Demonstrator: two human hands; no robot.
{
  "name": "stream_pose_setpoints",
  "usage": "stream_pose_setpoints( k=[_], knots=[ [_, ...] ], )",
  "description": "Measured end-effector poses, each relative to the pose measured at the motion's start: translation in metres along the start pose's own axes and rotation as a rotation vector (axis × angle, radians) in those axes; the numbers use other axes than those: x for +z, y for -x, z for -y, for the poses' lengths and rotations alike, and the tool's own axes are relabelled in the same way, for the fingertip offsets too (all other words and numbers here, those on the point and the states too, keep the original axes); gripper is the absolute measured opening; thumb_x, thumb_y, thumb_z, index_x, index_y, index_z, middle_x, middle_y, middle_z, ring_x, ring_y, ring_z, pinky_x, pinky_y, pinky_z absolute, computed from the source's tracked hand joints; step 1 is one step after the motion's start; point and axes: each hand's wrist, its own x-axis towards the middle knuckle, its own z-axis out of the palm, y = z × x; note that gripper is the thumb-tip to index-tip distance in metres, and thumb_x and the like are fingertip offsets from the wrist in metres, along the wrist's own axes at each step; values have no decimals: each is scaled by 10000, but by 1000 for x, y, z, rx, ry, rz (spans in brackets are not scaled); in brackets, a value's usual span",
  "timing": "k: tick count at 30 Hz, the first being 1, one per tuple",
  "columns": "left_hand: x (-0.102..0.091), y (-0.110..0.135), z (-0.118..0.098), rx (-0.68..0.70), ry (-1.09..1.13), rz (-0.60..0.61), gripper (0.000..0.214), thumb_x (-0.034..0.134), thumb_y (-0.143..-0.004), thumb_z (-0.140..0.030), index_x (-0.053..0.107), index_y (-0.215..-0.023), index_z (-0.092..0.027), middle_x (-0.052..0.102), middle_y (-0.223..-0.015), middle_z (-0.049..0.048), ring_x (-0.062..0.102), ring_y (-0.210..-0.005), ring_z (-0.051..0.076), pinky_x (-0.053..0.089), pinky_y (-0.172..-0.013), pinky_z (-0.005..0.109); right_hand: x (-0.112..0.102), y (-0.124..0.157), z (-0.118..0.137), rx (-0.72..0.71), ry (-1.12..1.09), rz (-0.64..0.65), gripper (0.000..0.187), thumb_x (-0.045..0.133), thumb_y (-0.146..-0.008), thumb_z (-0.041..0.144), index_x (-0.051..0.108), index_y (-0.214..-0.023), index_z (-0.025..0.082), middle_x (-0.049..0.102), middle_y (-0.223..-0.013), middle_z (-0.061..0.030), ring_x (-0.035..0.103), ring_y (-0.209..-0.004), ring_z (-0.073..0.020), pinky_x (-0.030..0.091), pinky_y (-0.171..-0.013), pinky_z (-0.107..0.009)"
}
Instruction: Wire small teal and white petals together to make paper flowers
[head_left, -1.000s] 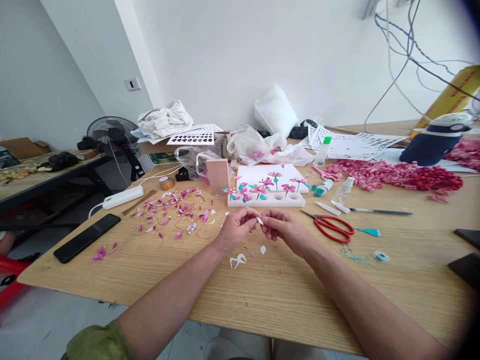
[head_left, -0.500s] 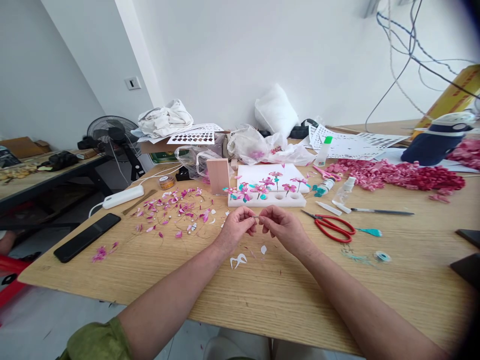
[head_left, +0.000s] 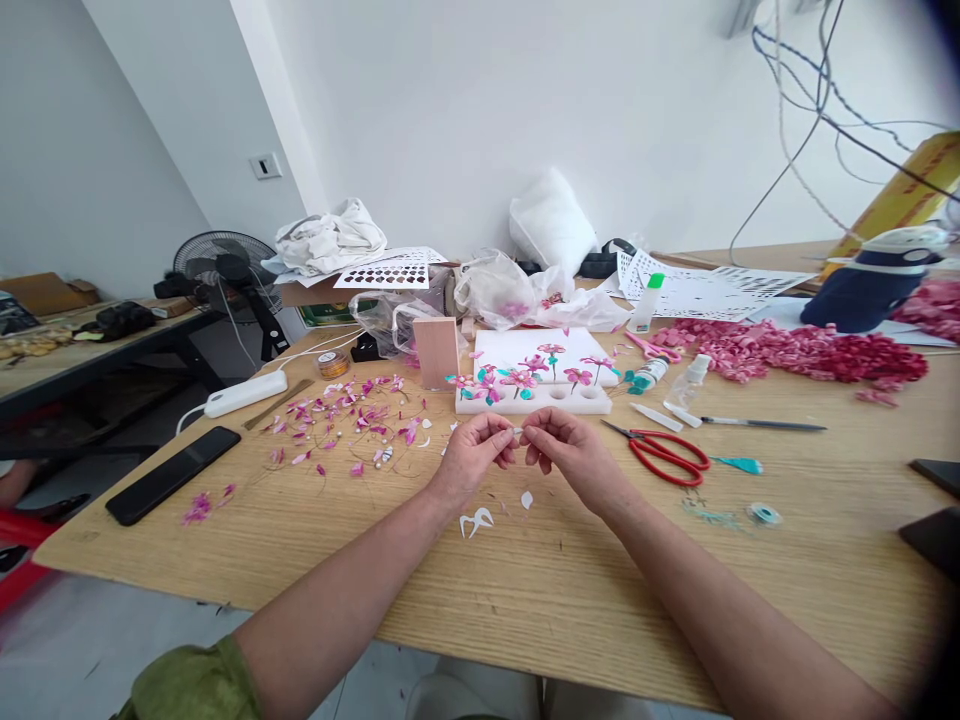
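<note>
My left hand (head_left: 475, 452) and my right hand (head_left: 556, 446) meet over the middle of the table, fingertips pinched close together. Between them is a tiny pale piece (head_left: 517, 431), too small and too covered by fingers to name. Just behind my hands, pink flowers with teal leaves (head_left: 520, 380) stand in a white foam block (head_left: 534, 403) with round holes. Below the hands lie a white petal-shaped cutout (head_left: 526, 499) and a curved white paper scrap (head_left: 477, 520). To the left, pink petals and beads on thin wires (head_left: 360, 420) are spread on the wood.
Right of my hands lie red-handled scissors (head_left: 667, 456), a teal tassel-like piece (head_left: 741, 465), a thread spool (head_left: 764, 514), a pen-like tool (head_left: 765, 424) and a spray bottle (head_left: 688, 382). A phone (head_left: 174, 475) and a white power strip (head_left: 246, 394) lie left. Pink flower strands (head_left: 795, 355) lie behind.
My fingertips have shifted slightly, and a little more of the pale piece shows between them. The things on the table stay where they were.
</note>
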Motion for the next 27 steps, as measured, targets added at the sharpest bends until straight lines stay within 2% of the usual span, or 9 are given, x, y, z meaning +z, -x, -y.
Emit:
stream_pose_setpoints(
  k=[5, 9, 12, 18, 23, 27],
  knots=[
    [-1, 1, 1, 129, -123, -53, 107, 562, -710, -240, 561, -733, -135, 539, -592, -15, 502, -572, 84, 409, -579, 221, -2, 0, -2, 89, -75, 75, 224, 488, -764, 369, 529, -662, 174, 524, -534, 19, 463, -465, -84, 355, -439, -204],
    [-1, 2, 5, 247, -234, -32, 101, 553, -725, -230, 578, -776, -147, 587, -713, 19, 541, -674, 114, 434, -660, 248, 0, -1, -3, 115, -156, 84, 204, 544, -729, 367, 532, -655, 177, 510, -517, 30, 438, -448, -72, 329, -428, -193],
    [-1, 4, 7, 284, -299, 5, 114, 531, -745, -240, 575, -796, -149, 597, -767, 40, 561, -732, 135, 439, -698, 267, 0, -1, -2, 101, -203, 62, 188, 564, -718, 354, 520, -657, 181, 509, -533, 35, 423, -447, -66, 315, -421, -187],
    [-1, 2, 8, 204, -219, -20, 115, 503, -763, -254, 496, -835, -165, 554, -702, 5, 537, -646, 106, 433, -618, 239, 0, 0, -2, 59, -107, 56, 183, 528, -746, 347, 514, -661, 185, 492, -512, 44, 422, -437, -70, 332, -429, -196],
    [-2, 0, 6, 159, -271, -3, 111, 485, -765, -245, 522, -735, -144, 487, -595, -17, 450, -556, 81, 382, -549, 213, 1, -2, -6, 58, -66, 72, 149, 504, -757, 316, 519, -677, 191, 509, -545, 37, 439, -456, -78, 344, -432, -202],
    [0, 1, 2, 125, -210, -10, 106, 492, -751, -233, 508, -705, -140, 471, -562, -28, 436, -531, 75, 371, -533, 210, 1, -2, -6, 63, -68, 83, 129, 504, -755, 300, 519, -685, 193, 515, -552, 36, 438, -462, -78, 345, -438, -203]
  ],
)
